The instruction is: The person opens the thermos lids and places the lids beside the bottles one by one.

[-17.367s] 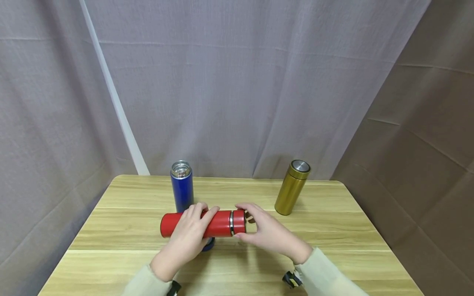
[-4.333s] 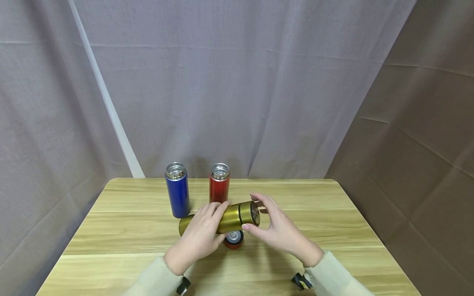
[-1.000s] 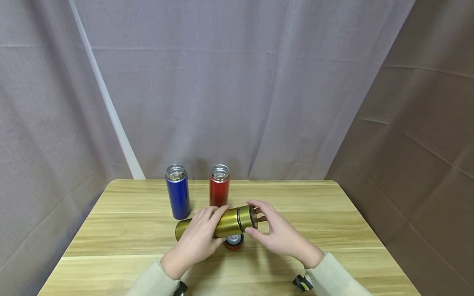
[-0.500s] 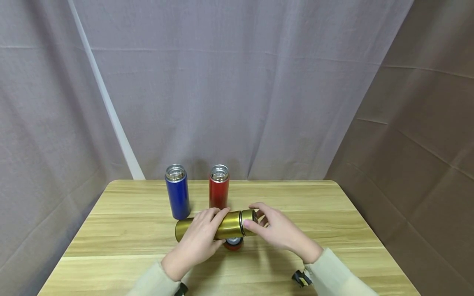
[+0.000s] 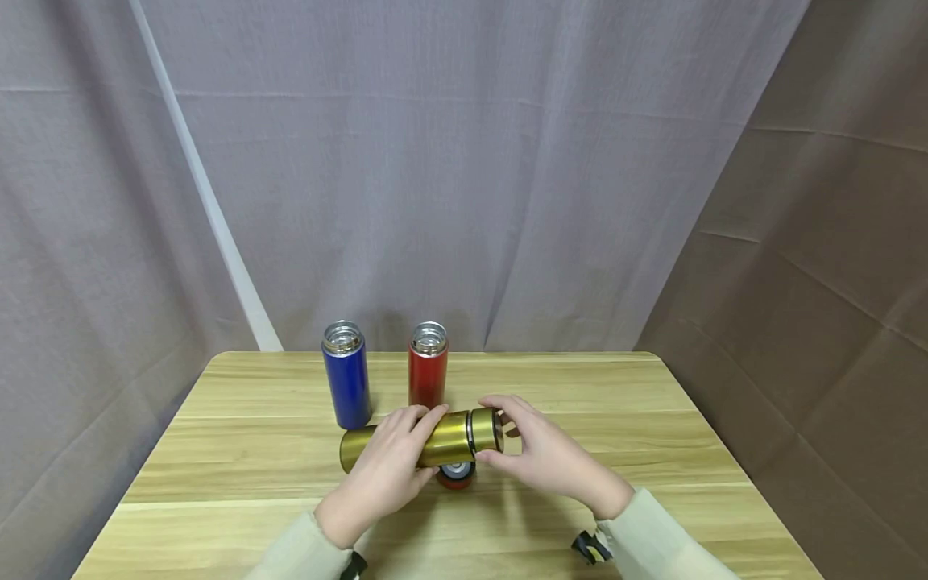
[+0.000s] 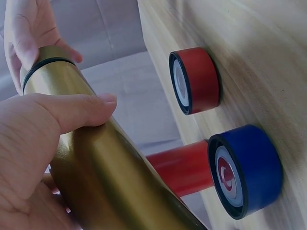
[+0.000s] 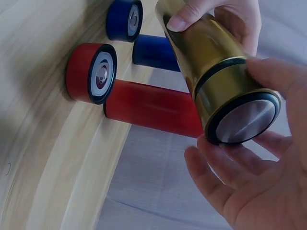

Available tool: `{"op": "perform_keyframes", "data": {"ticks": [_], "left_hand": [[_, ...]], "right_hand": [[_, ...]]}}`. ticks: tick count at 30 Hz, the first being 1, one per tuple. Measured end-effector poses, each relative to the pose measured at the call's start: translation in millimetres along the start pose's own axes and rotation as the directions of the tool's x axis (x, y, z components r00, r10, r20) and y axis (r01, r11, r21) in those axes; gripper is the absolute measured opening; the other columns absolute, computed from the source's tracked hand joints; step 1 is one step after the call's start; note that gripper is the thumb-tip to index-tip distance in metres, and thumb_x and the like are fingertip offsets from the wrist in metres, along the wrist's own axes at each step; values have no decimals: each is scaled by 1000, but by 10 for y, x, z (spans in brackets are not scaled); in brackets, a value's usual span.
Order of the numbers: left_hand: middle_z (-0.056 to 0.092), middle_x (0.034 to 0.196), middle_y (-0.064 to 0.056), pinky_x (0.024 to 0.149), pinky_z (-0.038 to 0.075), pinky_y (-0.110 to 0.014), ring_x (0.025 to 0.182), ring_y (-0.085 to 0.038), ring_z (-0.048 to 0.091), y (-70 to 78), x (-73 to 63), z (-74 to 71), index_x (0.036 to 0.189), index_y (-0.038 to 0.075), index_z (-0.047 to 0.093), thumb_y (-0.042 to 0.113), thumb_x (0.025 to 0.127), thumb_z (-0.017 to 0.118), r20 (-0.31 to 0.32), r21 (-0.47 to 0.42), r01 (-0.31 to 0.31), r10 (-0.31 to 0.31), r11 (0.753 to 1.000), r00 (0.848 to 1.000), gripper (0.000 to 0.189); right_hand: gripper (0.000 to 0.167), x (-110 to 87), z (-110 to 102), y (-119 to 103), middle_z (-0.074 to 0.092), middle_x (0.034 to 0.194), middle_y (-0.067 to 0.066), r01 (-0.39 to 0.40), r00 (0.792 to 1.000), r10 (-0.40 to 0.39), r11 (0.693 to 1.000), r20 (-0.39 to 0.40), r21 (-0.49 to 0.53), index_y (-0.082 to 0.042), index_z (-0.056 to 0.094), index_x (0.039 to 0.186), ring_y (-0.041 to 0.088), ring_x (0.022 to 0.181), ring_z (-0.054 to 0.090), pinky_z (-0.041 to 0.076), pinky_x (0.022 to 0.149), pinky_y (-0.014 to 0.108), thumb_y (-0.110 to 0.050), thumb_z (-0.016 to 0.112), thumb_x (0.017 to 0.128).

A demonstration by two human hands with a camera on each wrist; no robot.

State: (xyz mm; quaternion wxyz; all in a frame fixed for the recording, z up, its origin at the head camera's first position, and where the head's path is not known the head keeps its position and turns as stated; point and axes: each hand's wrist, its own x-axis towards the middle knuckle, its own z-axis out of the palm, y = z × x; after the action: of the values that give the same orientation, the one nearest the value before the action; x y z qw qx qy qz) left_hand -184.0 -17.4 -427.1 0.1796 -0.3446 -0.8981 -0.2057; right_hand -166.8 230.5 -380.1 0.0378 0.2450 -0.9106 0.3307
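Observation:
My left hand [image 5: 387, 459] grips the body of a gold thermos [image 5: 445, 441], which lies nearly level above the table with its top to the right. My right hand [image 5: 540, 451] holds the thermos lid [image 5: 486, 429] between thumb and fingers. That lid sits on the body, with a dark ring at the joint and a brushed-metal disc [image 7: 245, 120] on its top, seen in the right wrist view. Below the thermos a red lid [image 5: 457, 481] rests upside down on the table. A blue lid [image 6: 254, 172], also inner side up, shows in the left wrist view; the head view hides it.
Behind my hands, a blue thermos [image 5: 348, 387] and a red thermos [image 5: 428, 377] stand upright without lids, their steel mouths exposed. The wooden table [image 5: 616, 419] ends at a grey curtain [image 5: 464, 177]; a brown curtain [image 5: 819, 322] hangs at the right.
Earlier my hands held the red thermos; it now stands at the back, and the gold one has come from the back right. In the last second my right fingers shifted around its lid.

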Motion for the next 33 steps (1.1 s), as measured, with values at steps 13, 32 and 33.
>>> {"op": "perform_keyframes", "data": {"ticks": [13, 32, 33], "left_hand": [[56, 119, -7, 98, 41, -43, 108, -26, 53, -32, 5, -31, 147, 15, 39, 17, 69, 85, 1, -19, 27, -27, 999, 1000, 90], [55, 121, -4, 91, 44, -40, 106, -19, 52, 78, 222, -111, 145, 14, 39, 25, 71, 85, 45, -184, 120, -114, 975, 993, 88], [54, 122, -3, 90, 45, -39, 106, -18, 51, 102, 256, -110, 145, 15, 39, 26, 72, 84, 38, -204, 121, -116, 971, 993, 86]], "right_hand": [[76, -23, -23, -50, 44, 131, -10, 52, 998, -54, 994, -17, -100, -21, 42, 142, 9, 111, 53, 47, 95, 33, -14, 80, 77], [75, -132, 0, 456, 49, 127, -3, -115, 980, 100, 990, -173, -81, -13, 46, 141, 14, 105, 56, 49, 92, 39, -36, 80, 78], [74, -145, 10, 505, 50, 125, -3, -122, 978, 109, 991, -180, -62, -12, 47, 139, 13, 103, 56, 50, 90, 37, -36, 80, 78]]}}
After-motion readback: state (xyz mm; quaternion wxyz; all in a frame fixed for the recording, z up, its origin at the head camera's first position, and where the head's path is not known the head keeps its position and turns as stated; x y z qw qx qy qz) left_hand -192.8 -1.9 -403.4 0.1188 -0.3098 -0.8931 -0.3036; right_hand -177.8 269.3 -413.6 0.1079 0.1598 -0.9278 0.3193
